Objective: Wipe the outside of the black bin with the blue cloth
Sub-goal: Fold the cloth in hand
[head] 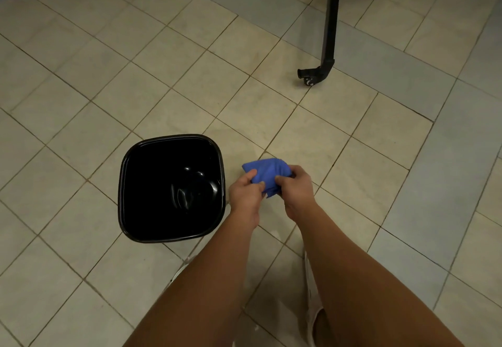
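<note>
The head view shows one black bin, standing open on the tiled floor. Just right of it, two hands hold one bunched blue cloth: the left hand and the right hand both pinch it with curled fingers. One black wheeled leg stands well apart.

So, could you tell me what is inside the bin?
Nothing shows inside the bin, only glare on its glossy bottom; the darkest corners are too dim to check.

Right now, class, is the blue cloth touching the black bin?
No: the left hand and right hand hold the blue cloth beside the black bin, floor tiles showing between.
</note>
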Available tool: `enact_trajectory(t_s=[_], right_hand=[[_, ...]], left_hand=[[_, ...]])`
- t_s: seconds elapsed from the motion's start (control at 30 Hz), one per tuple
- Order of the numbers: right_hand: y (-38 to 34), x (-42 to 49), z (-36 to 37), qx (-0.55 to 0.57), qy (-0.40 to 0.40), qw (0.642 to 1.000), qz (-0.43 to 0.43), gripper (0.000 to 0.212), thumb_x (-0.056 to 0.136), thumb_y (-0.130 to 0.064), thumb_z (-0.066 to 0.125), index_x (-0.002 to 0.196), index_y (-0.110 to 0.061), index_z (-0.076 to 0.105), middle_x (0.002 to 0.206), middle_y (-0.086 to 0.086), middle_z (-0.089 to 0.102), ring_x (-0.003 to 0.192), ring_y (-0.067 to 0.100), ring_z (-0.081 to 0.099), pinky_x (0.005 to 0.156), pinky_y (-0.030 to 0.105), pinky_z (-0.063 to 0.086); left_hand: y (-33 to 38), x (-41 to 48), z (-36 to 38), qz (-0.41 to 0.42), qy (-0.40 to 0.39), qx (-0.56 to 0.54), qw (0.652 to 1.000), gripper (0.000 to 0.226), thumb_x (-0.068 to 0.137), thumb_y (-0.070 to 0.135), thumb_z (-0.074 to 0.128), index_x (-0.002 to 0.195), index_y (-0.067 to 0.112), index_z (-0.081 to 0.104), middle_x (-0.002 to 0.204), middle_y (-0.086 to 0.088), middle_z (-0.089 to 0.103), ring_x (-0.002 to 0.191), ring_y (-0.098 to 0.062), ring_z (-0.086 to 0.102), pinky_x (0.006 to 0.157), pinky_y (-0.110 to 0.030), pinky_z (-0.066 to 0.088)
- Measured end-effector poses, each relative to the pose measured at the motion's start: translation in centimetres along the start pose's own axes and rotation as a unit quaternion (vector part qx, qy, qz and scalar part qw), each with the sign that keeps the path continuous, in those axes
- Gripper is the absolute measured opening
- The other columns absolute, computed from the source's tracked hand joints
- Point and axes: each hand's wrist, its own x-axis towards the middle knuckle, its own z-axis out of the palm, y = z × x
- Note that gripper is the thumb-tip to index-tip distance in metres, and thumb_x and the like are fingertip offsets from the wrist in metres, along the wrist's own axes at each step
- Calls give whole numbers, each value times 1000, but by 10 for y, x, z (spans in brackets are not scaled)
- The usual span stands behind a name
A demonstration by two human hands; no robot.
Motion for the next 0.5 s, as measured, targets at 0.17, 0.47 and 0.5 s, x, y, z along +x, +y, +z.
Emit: enact_trajectory(t_s=[0.17, 0.47, 0.5], right_hand=[[31, 21, 3, -3, 4, 1000, 26, 41, 78, 10, 50, 107, -19, 49, 95, 14, 60, 86, 31, 64, 80, 48, 56], [97, 40, 0, -150, -13, 978, 144, 45, 84, 10, 43, 123, -9, 56, 127, 18, 54, 102, 33, 60, 88, 41, 53], [101, 42, 0, -144, -20, 977, 153, 45, 85, 10, 43, 126, -6, 54, 130, 19, 52, 106, 35, 59, 90, 43, 52]], left_hand=[[-21, 31, -7, -24, -19, 72, 997, 56, 89, -10, 56, 141, 11, 52, 128, -6, 57, 109, -24, 62, 101, -42, 51], [-72, 40, -12, -131, 8, 156, 979, 26, 86, -11, 46, 80, 11, 58, 89, -9, 57, 82, -26, 57, 77, -36, 52], [-71, 40, -13, -125, 6, 159, 979, 23, 87, -9, 46, 79, 10, 55, 80, -6, 52, 71, -21, 52, 66, -32, 47]])
